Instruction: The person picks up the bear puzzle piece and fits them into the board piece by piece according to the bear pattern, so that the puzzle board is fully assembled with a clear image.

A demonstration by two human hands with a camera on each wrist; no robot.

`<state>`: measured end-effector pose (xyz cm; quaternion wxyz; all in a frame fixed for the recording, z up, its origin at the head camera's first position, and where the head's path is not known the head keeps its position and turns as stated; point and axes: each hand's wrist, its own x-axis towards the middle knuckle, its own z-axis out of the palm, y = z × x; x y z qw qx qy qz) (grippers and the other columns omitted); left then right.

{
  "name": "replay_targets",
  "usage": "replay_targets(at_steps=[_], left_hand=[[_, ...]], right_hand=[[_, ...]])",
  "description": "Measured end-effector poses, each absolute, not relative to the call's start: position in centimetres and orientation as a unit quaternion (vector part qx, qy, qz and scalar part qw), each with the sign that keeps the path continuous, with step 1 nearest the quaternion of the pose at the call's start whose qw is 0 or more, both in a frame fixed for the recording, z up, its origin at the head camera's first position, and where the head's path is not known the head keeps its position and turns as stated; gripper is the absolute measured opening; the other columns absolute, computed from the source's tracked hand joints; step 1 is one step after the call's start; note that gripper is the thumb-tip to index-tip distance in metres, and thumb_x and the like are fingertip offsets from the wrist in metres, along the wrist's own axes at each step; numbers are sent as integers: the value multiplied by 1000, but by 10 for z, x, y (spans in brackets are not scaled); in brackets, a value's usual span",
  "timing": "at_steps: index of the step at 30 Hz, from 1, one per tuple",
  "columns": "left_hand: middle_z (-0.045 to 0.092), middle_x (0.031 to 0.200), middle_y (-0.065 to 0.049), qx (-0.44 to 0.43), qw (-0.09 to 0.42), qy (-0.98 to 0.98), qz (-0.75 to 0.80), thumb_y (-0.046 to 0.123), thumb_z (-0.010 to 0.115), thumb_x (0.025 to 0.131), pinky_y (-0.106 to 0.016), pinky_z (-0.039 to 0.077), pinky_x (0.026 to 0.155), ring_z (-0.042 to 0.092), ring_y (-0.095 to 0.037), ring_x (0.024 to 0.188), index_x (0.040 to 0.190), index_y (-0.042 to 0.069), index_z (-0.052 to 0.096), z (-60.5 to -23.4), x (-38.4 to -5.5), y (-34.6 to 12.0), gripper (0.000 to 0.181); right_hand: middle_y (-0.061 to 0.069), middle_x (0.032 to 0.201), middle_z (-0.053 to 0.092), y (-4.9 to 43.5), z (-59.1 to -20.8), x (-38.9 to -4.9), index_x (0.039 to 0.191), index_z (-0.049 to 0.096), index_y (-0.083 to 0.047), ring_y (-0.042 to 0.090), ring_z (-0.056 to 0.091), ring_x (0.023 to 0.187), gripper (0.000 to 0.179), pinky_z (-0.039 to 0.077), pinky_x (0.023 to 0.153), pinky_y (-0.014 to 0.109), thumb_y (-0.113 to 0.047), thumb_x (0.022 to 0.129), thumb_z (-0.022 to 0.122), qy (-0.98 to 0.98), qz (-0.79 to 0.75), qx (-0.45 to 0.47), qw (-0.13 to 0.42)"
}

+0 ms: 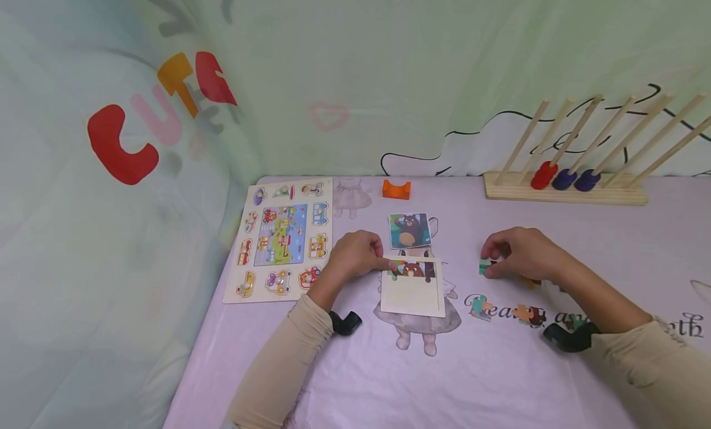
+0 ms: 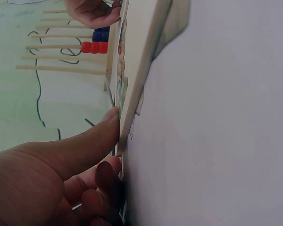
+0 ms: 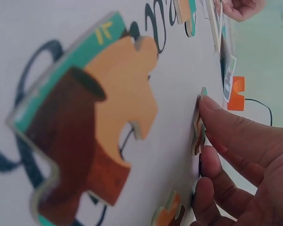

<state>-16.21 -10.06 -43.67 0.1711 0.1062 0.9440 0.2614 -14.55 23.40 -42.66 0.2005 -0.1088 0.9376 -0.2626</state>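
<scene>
A wooden puzzle tray (image 1: pixel 412 298) lies in the middle of the table, its top row filled with pieces that show a brown bear's head. My left hand (image 1: pixel 355 254) pinches the tray's upper left corner, thumb on top. To the right, my right hand (image 1: pixel 519 254) holds a green and brown jigsaw piece (image 3: pixel 197 125) between thumb and fingers, close to the tabletop. Loose jigsaw pieces lie below that hand: a teal and orange one (image 1: pixel 480 308), an orange and brown one (image 1: pixel 530 315), and others partly hidden by the hand and wrist.
Above the tray is a bear picture card (image 1: pixel 410 231). A vehicle knob puzzle board (image 1: pixel 233 293) lies at the left. An orange block (image 1: pixel 396 189) sits at the back, and a wooden peg rack (image 1: pixel 566 195) with red and blue beads stands at the back right.
</scene>
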Motion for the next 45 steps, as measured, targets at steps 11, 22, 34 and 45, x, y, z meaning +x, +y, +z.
replay_targets(at_steps=[11,22,34,45], left_hand=[[53,65,4,102,174,944,262,45,86,80,-27,35,58,51,-14,66,76,17,63,-438,-163,-101,36],[52,64,4,100,177,942,265,44,87,79,-27,35,58,51,-14,65,75,17,63,-437,-163,-100,36],[54,67,3,100,178,943,264,44,86,80,-27,36,59,52,-14,67,77,17,63,-439,-163,-100,36],[53,65,3,102,175,942,268,44,86,80,-27,36,59,52,-14,66,76,17,63,-438,-163,-101,36]], right_hand=[[2,88,61,234,-427,-146,99,71,-13,22,53,86,29,40,69,33,-25,79,88,935,-268,-107,207],[1,86,60,234,-427,-147,96,68,-12,22,54,85,28,40,69,34,-24,80,87,931,-271,-112,216],[2,88,60,235,-423,-145,97,69,-14,22,52,86,25,39,68,34,-29,84,84,924,-287,-105,228],[1,84,61,239,-422,-146,99,69,-13,21,52,84,23,41,68,33,-29,87,81,916,-302,-109,241]])
